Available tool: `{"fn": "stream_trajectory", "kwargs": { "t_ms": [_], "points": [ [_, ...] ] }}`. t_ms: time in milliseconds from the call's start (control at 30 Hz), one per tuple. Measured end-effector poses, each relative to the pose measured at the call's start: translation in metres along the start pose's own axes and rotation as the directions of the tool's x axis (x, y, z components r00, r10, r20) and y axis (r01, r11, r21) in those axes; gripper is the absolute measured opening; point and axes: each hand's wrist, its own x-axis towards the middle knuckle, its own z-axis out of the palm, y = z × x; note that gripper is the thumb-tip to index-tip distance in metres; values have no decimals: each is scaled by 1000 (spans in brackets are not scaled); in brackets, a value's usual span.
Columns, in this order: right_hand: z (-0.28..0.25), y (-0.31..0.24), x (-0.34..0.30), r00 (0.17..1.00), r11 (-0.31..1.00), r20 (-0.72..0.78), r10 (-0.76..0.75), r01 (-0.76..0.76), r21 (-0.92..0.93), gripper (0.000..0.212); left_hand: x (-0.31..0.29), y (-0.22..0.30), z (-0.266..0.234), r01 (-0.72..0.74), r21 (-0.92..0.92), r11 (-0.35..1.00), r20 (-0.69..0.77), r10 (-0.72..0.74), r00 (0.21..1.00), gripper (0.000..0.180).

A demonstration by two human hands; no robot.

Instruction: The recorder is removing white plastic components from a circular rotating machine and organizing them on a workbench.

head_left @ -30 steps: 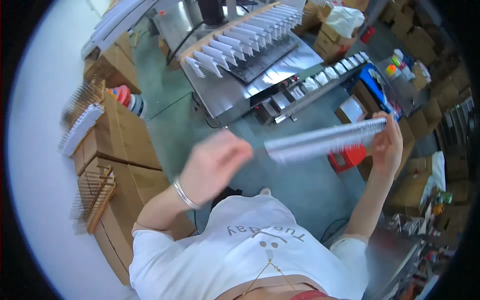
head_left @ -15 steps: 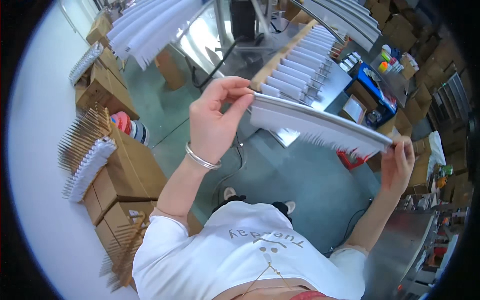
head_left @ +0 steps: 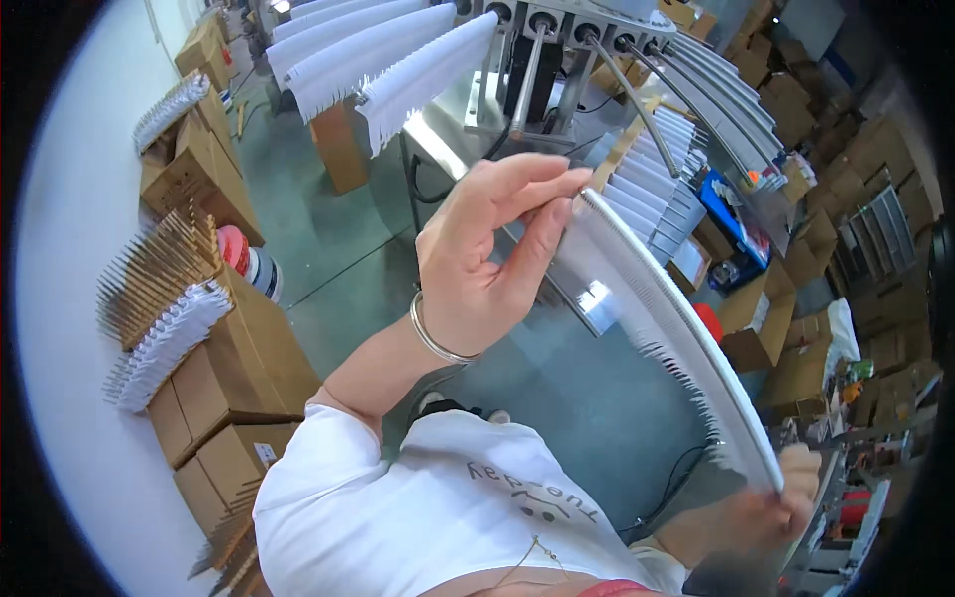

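Observation:
A long thin rod with a white fringed strip (head_left: 696,323) along it slants down from the middle to the lower right in front of me. My left hand (head_left: 492,239), a silver bangle at its wrist, pinches the upper end between thumb and fingers. At the lower end my right hand (head_left: 786,493) is closed around the rod, its outline smeared by motion. The strip hangs on the inner side and its fringe looks partly see-through. Beyond my left hand stands a machine head (head_left: 557,22) with rods sticking out, some bare and some carrying white fringed strips (head_left: 428,75).
Behind the held rod, white rolled pieces (head_left: 647,194) sit in a row on a wooden bar. A blue crate (head_left: 736,214) and open cartons (head_left: 761,318) stand at right. Stacked cardboard boxes (head_left: 244,368) with spiky racks line the left wall. A dark cable (head_left: 681,478) lies on the floor.
The held rod has swung from nearly level to a steep slant. My right hand dropped low and nearer; my left moved rightward. The machine's rods show more fully at the top.

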Motion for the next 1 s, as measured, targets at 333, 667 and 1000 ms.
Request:
{"fn": "stream_trajectory", "kwargs": {
  "t_ms": [333, 667, 1000],
  "points": [
    [88, -115, 21, 939, 881, 306, -156, 272, -388, 15, 41, -50, -48, -90, -290, 953, 233, 161, 959, 44],
    [145, -171, 28, 882, 791, 462, -95, 349, -503, 17, 54, -82, -52, -497, 0, 868, 237, 483, 843, 43],
    [165, -159, 41, 786, 738, 616, -44, 441, -510, 17, 26, -89, -41, -24, -550, 835, 52, 63, 997, 43]
  ]
}}
